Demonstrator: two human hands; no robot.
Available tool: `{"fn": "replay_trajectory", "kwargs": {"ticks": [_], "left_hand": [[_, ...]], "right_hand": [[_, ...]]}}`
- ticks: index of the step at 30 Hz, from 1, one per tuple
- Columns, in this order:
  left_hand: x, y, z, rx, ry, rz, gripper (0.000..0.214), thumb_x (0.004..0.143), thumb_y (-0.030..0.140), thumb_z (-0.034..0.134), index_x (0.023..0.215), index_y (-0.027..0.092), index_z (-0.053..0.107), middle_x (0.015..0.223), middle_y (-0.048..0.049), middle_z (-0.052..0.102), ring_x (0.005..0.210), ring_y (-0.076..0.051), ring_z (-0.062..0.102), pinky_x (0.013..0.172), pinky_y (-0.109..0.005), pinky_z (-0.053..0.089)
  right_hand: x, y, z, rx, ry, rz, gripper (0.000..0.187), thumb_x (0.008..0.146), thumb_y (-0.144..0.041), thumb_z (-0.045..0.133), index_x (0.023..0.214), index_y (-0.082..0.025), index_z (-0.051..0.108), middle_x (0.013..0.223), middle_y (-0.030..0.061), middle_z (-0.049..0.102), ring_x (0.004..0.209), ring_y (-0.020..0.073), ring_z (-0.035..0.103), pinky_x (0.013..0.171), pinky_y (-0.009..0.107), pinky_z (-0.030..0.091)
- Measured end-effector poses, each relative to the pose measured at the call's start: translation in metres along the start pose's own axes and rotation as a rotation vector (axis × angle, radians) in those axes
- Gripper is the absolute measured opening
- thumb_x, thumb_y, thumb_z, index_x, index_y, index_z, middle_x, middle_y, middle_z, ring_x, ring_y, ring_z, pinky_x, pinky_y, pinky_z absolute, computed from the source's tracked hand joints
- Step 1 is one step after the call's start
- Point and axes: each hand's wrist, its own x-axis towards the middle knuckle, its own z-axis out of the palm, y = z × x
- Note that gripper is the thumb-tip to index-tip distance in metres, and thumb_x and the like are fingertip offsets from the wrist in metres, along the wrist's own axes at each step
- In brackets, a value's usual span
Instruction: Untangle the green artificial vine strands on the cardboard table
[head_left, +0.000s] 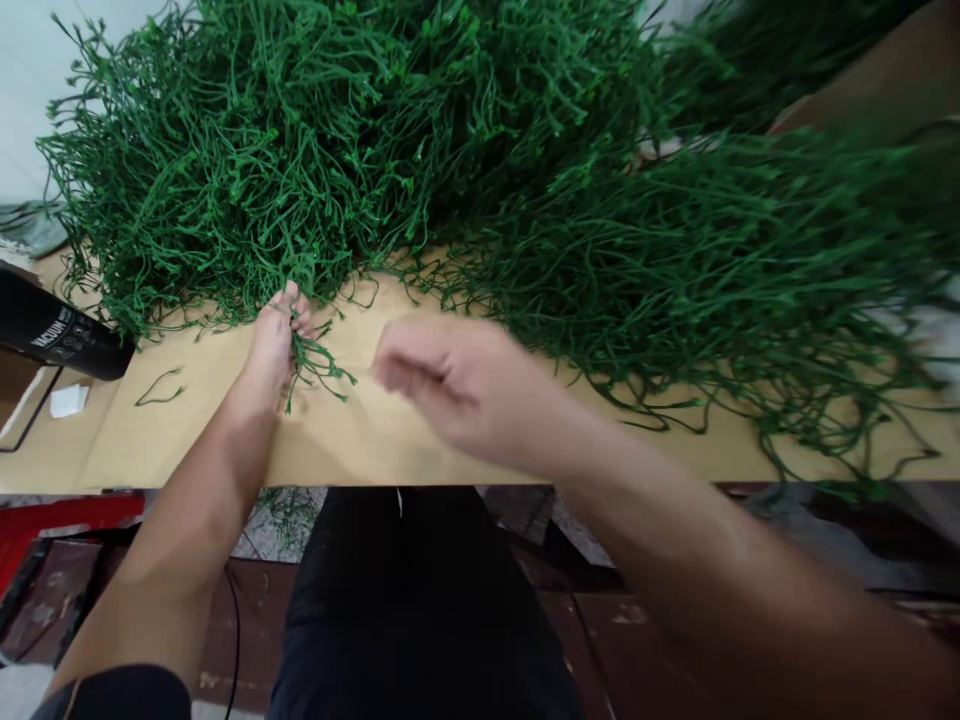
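a: nearest to us, our right hand (450, 385) hangs above the bench (390, 440), blurred. the fingers look loosely curled and we see nothing held in them, but the blur means we cannot tell their spread for certain.

b: and the left hand (274, 345)?

a: it rests on the bench, reaching forward. its fingers (294, 305) are closed narrowly on a small green sprig (319, 362), which lies on the brown surface touching the hand, at the near edge of the large green pile (247, 170).

b: step in hand, as we judge it?

a: separation of one sprig from the mass. we judge the sprig nearly clear of the pile, though thin stems beside it may be tangled with it. the next move calls for a steady pinch at the stem and a second hand to steady or receive it; the right hand is near but apart from it.

b: surroundings, moving outward?

a: a single loose strand (159, 388) lies left of the left hand, well apart. a black cylinder (56, 335) with white lettering lies at the left edge, a small white item (69, 400) just beside it. further right, a second green mass (735, 270) spreads over the bench, its strands trailing toward the near edge.

b: obstructions?

a: the trailing strands on the right crowd the free surface; snagging is the risk we judge most likely.
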Motion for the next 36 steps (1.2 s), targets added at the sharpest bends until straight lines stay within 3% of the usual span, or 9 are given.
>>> {"fn": "replay_trajectory", "kwargs": {"ticks": [5, 7, 10, 13, 17, 20, 25, 31, 36], "left_hand": [[-0.011, 0.005, 0.002, -0.196, -0.156, -0.136, 0.054, 0.078, 0.067, 0.041, 0.055, 0.019, 0.030, 0.047, 0.0071, 0.021, 0.039, -0.005, 0.022, 0.039, -0.021, 0.020], [-0.013, 0.007, 0.005, -0.221, -0.204, -0.151, 0.055, 0.079, 0.067, 0.039, 0.054, 0.019, 0.030, 0.046, 0.0068, 0.022, 0.038, -0.004, 0.023, 0.039, -0.020, 0.019], [-0.011, 0.009, 0.006, -0.230, -0.236, -0.171, 0.057, 0.081, 0.067, 0.034, 0.052, 0.018, 0.032, 0.046, 0.0060, 0.022, 0.037, -0.004, 0.024, 0.037, -0.020, 0.020], [-0.008, 0.010, 0.006, -0.225, -0.268, -0.193, 0.056, 0.083, 0.063, 0.033, 0.050, 0.018, 0.033, 0.045, 0.0051, 0.022, 0.037, -0.005, 0.025, 0.037, -0.021, 0.018], [-0.009, 0.009, 0.006, -0.206, -0.269, -0.207, 0.052, 0.086, 0.056, 0.033, 0.051, 0.018, 0.037, 0.046, 0.0037, 0.026, 0.037, -0.006, 0.027, 0.039, -0.022, 0.018], [-0.009, 0.006, 0.006, -0.160, -0.240, -0.204, 0.051, 0.085, 0.056, 0.033, 0.052, 0.018, 0.040, 0.045, 0.0030, 0.030, 0.038, -0.007, 0.029, 0.040, -0.023, 0.021], [-0.009, 0.002, 0.008, -0.112, -0.266, -0.115, 0.049, 0.084, 0.054, 0.042, 0.052, 0.017, 0.044, 0.046, 0.0018, 0.039, 0.042, -0.007, 0.037, 0.042, -0.023, 0.028], [-0.005, -0.008, 0.011, -0.028, -0.170, -0.027, 0.040, 0.079, 0.044, 0.058, 0.055, 0.016, 0.042, 0.048, 0.0041, 0.041, 0.043, -0.005, 0.036, 0.043, -0.021, 0.028], [-0.004, -0.010, 0.014, 0.101, -0.220, 0.176, 0.040, 0.075, 0.041, 0.064, 0.051, 0.015, 0.045, 0.050, 0.0035, 0.040, 0.049, -0.006, 0.035, 0.047, -0.023, 0.028]], "right_hand": [[0.007, 0.036, -0.062, -0.503, 0.438, 0.387, 0.025, 0.087, -0.030, 0.042, 0.065, -0.022, 0.050, 0.067, 0.0056, 0.048, 0.070, 0.0198, 0.051, 0.064, 0.035, 0.037], [0.007, 0.049, -0.086, -0.690, 0.497, 0.497, 0.027, 0.089, -0.037, 0.042, 0.076, -0.021, 0.060, 0.081, 0.0118, 0.054, 0.095, 0.0289, 0.054, 0.078, 0.043, 0.039], [0.008, 0.055, -0.096, -0.859, 0.545, 0.613, 0.041, 0.087, -0.045, 0.045, 0.108, -0.014, 0.062, 0.118, 0.0236, 0.049, 0.122, 0.0409, 0.036, 0.092, 0.053, 0.032], [0.015, 0.053, -0.066, -0.798, 0.470, 0.519, 0.048, 0.086, -0.046, 0.046, 0.118, -0.012, 0.056, 0.127, 0.0237, 0.045, 0.122, 0.0412, 0.034, 0.092, 0.055, 0.031], [0.032, 0.053, 0.009, -0.388, 0.145, 0.327, 0.030, 0.085, -0.040, 0.050, 0.094, -0.013, 0.061, 0.093, 0.0122, 0.060, 0.092, 0.0243, 0.053, 0.080, 0.038, 0.039], [0.044, 0.056, 0.046, -0.153, 0.033, 0.356, 0.015, 0.084, -0.028, 0.050, 0.078, -0.016, 0.056, 0.076, 0.0047, 0.058, 0.070, 0.0142, 0.049, 0.065, 0.028, 0.034], [0.045, 0.058, 0.048, -0.122, 0.121, 0.364, 0.023, 0.083, -0.019, 0.046, 0.061, -0.019, 0.038, 0.062, -0.0008, 0.045, 0.059, 0.0105, 0.035, 0.058, 0.027, 0.024], [0.029, 0.042, 0.043, -0.117, 0.059, 0.257, 0.020, 0.080, -0.013, 0.042, 0.062, -0.019, 0.035, 0.063, -0.0001, 0.043, 0.061, 0.0113, 0.035, 0.060, 0.027, 0.024], [0.014, 0.038, 0.038, -0.080, 0.068, 0.223, 0.024, 0.078, -0.013, 0.042, 0.059, -0.019, 0.029, 0.058, -0.0018, 0.036, 0.057, 0.0098, 0.032, 0.057, 0.026, 0.023]]}}
